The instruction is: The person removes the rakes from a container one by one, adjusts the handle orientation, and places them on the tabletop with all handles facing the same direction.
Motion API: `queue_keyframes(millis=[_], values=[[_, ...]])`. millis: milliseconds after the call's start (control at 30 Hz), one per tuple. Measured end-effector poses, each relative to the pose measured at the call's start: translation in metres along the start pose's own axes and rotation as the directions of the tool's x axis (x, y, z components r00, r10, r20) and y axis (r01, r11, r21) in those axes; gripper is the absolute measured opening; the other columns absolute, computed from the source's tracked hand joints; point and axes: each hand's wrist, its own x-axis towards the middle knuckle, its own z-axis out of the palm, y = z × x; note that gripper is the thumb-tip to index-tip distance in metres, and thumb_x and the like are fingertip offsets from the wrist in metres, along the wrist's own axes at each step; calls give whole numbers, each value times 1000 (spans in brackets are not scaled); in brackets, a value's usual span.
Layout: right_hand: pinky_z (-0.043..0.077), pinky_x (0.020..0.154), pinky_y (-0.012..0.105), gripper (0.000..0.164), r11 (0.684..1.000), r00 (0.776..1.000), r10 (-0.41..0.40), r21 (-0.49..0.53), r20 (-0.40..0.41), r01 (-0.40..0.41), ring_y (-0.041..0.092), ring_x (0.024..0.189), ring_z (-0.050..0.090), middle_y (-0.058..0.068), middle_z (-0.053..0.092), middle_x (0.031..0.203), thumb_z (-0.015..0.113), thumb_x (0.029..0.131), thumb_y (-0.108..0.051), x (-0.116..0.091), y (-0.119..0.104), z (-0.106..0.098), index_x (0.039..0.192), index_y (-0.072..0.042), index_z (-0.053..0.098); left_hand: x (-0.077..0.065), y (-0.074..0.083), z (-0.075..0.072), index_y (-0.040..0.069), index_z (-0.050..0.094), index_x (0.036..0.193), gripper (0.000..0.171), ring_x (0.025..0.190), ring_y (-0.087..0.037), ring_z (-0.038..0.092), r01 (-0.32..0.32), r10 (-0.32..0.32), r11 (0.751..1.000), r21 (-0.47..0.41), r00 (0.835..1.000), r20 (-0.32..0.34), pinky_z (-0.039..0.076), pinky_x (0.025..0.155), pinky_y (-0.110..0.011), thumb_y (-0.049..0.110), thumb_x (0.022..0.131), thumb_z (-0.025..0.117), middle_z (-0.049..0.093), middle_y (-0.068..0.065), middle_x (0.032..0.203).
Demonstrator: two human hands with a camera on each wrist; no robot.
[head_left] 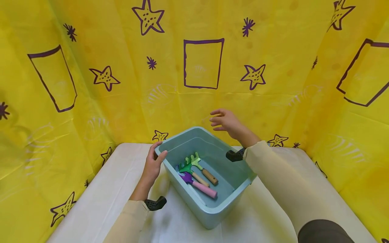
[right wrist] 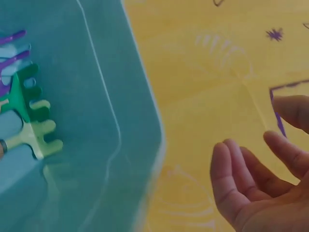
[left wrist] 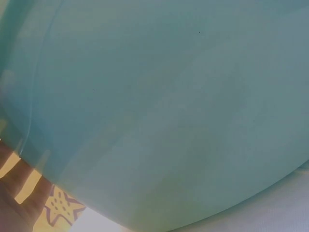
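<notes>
A blue-green plastic tub (head_left: 209,211) stands on the white surface, turned at an angle. My left hand (head_left: 153,165) grips its left corner, thumb over the rim and fingers outside. The tub wall (left wrist: 169,106) fills most of the left wrist view. My right hand (head_left: 226,123) is raised beyond the far right rim, fingers loosely bent and holding nothing. Inside the tub lie a light green hand rake (head_left: 209,176) with a brown handle, a green hand rake (head_left: 199,179) with a pale wooden handle, and a purple hand rake (head_left: 205,189) with a pink handle.
A light blue-tipped tool (head_left: 177,168) lies partly hidden under the purple rake. Yellow cloth (head_left: 200,108) with drawn starfish hangs at the back and both sides. The white surface (head_left: 121,175) extends around the tub.
</notes>
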Motion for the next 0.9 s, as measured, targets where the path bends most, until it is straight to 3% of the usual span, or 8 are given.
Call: queue_keyframes(millis=[167,300,467,700,900], values=[[45,98,50,45,998,996,29,49,86,-34,44,117,51,20,50,132,61,96,-15,9,11,21,136,0,45,0,2,-1,21,31,146,55,136,-34,34,-5,5,1000,-1,1000,2,32,108,-51,32,99,56,35,-12,149],[47,96,50,47,994,987,62,85,146,-75,38,111,56,23,45,139,60,97,-16,17,29,34,138,0,44,0,2,-1,23,31,146,55,136,-32,34,-4,4,1000,2,1000,-2,32,108,-50,34,99,56,35,-10,149],[48,94,51,48,990,968,121,41,220,-133,35,109,58,23,44,140,58,98,-19,20,49,42,139,0,43,-2,3,0,25,31,146,54,136,-32,34,6,-6,1000,-1,1000,8,33,108,-49,31,99,56,34,-9,150],[40,100,58,48,973,907,224,-38,356,-226,41,118,53,22,49,133,57,98,-24,18,64,45,139,-2,44,-2,3,1,23,30,147,54,135,-34,34,7,-7,1000,-12,1000,-5,32,108,-51,30,99,55,34,-10,149],[43,97,57,48,945,867,327,-138,375,-296,41,115,54,22,49,127,61,96,-27,17,74,48,134,-1,49,-1,3,2,24,30,147,53,136,-33,34,14,-14,1000,-11,1000,-12,32,108,-51,29,100,54,34,-10,149]])
